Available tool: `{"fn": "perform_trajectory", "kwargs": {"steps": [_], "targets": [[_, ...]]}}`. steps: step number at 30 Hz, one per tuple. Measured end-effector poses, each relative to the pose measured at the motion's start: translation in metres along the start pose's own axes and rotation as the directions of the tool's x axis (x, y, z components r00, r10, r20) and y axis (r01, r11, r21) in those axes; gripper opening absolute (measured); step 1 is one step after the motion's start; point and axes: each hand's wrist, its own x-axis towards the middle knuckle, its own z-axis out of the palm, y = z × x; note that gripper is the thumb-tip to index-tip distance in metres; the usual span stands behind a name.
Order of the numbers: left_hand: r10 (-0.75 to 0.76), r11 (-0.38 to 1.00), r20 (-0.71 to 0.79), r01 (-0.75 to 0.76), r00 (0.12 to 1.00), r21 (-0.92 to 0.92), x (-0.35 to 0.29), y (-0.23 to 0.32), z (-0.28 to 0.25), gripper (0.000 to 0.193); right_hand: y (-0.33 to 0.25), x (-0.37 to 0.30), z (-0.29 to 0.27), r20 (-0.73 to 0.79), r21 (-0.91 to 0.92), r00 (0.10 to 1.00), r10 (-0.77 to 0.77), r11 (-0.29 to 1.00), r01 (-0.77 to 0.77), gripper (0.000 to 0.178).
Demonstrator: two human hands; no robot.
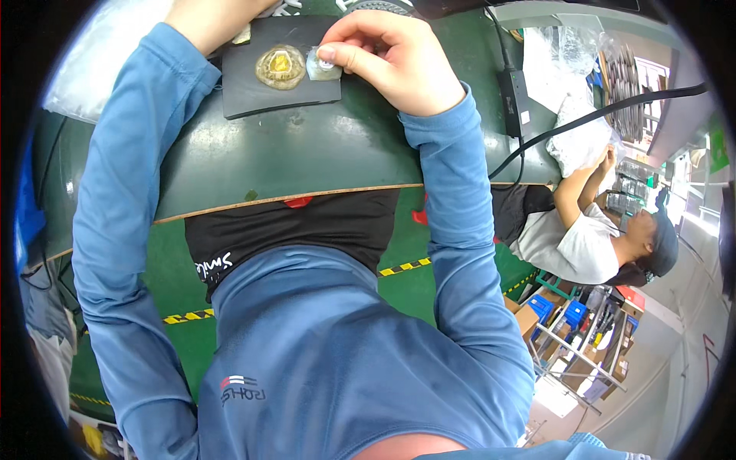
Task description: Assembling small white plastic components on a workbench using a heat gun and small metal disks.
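Note:
On the green table lies a flat dark grey pad (253, 98). A round, yellowish-brown translucent blob (280, 67) with a bright yellow middle sits on the pad. My right hand (395, 57) reaches over the pad's right edge, thumb and finger pinched on a small pale-blue translucent piece (322, 70) beside the blob. Something white and round shows at the thumb tip, too small to name. Of my left hand (218, 17) only the wrist part shows, left of the pad; its fingers are cut off by the upper edge.
A clear plastic bag (92, 84) lies at the table's left. To the right are a black power adapter (515, 100) and a thick black cable (583, 123). Further right a co-worker (575, 238) handles a white plastic bag (579, 142). A cluttered rack (583, 337) stands behind.

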Motion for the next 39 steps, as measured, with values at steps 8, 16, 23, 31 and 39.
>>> {"fn": "perform_trajectory", "kwargs": {"steps": [8,16,23,31,39], "targets": [[0.045,0.995,-0.017,-0.046,0.999,-0.085,0.003,-0.003,0.005,0.014,-0.001,0.005,-0.005,0.104,0.034,0.989,0.108,0.993,-0.112,0.023],[-0.249,0.968,0.134,0.248,0.959,0.022,0.017,0.03,-0.003,0.023,0.0,-0.001,0.0,0.0,-0.176,1.0,-0.015,0.984,0.015,0.024],[-0.43,0.805,0.249,0.493,0.868,-0.329,0.012,0.033,-0.003,0.009,-0.008,-0.002,0.006,-0.289,-0.106,0.956,-0.05,0.994,0.019,0.02],[-0.111,0.722,0.382,0.339,0.917,-0.603,0.006,-0.003,0.003,0.021,-0.004,0.007,0.019,-0.381,0.034,0.923,-0.052,0.997,0.07,0.042],[-0.173,0.727,0.312,0.335,0.934,-0.6,0.0,-0.027,0.02,0.028,0.025,0.035,0.033,-0.536,-0.447,0.771,-0.344,0.89,0.086,0.024]]}}
